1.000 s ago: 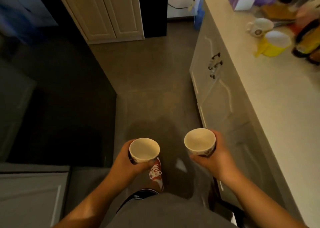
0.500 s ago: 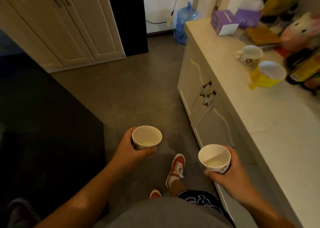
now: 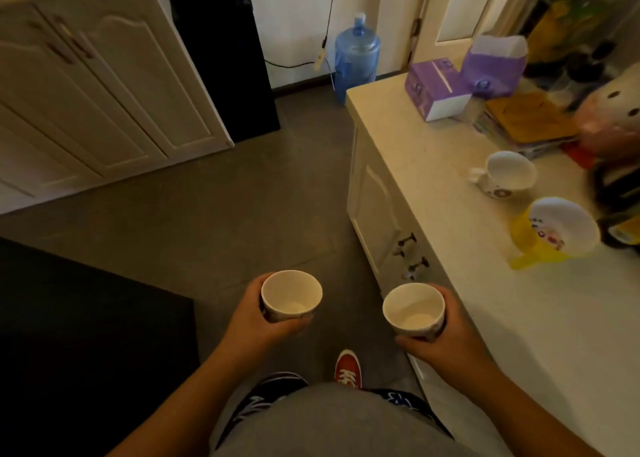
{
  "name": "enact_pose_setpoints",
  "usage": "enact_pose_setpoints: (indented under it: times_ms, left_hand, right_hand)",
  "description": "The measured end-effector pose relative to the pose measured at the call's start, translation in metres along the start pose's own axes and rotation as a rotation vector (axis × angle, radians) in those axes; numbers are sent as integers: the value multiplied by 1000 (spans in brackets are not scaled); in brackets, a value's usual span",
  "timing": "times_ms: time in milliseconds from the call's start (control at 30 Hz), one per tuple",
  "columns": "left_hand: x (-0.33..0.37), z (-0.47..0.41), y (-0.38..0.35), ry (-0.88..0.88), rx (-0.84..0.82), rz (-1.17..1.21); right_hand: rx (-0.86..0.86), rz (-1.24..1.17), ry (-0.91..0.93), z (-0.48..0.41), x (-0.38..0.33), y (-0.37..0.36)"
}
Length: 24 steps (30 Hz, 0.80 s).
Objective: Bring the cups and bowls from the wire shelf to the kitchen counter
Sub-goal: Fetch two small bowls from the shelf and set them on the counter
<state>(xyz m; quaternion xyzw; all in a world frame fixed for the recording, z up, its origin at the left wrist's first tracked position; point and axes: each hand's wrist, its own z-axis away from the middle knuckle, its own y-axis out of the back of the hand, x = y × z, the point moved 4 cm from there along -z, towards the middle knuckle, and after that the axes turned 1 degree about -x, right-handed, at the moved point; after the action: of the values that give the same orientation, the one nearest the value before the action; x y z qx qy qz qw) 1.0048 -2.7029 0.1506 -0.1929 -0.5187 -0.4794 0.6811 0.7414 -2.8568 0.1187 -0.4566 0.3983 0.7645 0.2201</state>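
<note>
My left hand [image 3: 254,318] grips a small white cup [image 3: 291,295] with a dark pattern on its side, held upright over the floor. In my right hand [image 3: 446,338] is a second white cup [image 3: 413,309], also upright and empty, just left of the counter's edge. The pale kitchen counter [image 3: 502,304] runs along the right. On it stand a white mug [image 3: 507,174] with a handle and a yellow mug [image 3: 550,236] with a white inside. The wire shelf is out of view.
Purple tissue boxes [image 3: 438,89], papers and a pink plush toy [image 3: 613,120] crowd the counter's far end. A blue water jug [image 3: 356,54] stands on the floor by the wall. Cream cabinets [image 3: 104,85] line the left, a dark mat [image 3: 86,335] lies lower left.
I have walked forward along the counter, which now sits closer on my right. Both hands still carry their cups; the right cup has risen level with the left one.
</note>
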Motion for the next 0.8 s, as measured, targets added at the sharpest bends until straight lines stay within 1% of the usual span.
enact_pose_setpoints:
  times_ms: [200, 267, 367, 467, 567, 667, 800]
  left_hand:
    - [13, -71, 19, 40, -27, -3]
    - [21, -104, 23, 40, -71, -20]
    - [42, -159, 28, -9, -161, -55]
    - [70, -214, 25, -55, -281, -96]
    - [97, -260, 8, -94, -453, -161]
    - [123, -290, -24, -149, -622, -226]
    - [146, -307, -83, -232, -780, -303]
  right_hand:
    - [29, 19, 46, -83, -38, -7]
    - [62, 6, 43, -107, -46, -10]
    - [128, -37, 2, -136, -56, -13]
    - [228, -66, -51, -155, -63, -11]
    - [347, -84, -110, -163, -71, -5]
    - [508, -92, -167, -155, -72, 8]
    - [725, -59, -239, -130, -71, 27]
